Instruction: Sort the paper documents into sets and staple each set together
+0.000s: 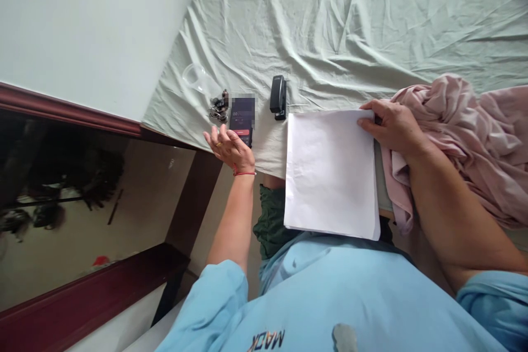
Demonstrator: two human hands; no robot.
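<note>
A stack of white paper (332,173) lies across my lap and the bed's edge. My right hand (391,126) pinches its far right corner, thumb on the top sheet. My left hand (231,148) is turned partly upward with its fingers loosely spread, holding nothing visible. It is at the near end of a dark phone (242,113), part of which it covers; whether they touch I cannot tell. The phone's screen is lit and partly blurred out. A black stapler (278,97) rests between the phone and the paper, just beyond the stack's far left corner.
A small tangled dark and metallic bunch (218,109) and a clear plastic cup or lid (196,78) are left of the phone. A crumpled pink cloth (462,143) lies right of the paper. The pale green sheet (313,16) is wrinkled. Dark wooden furniture (94,286) borders the left.
</note>
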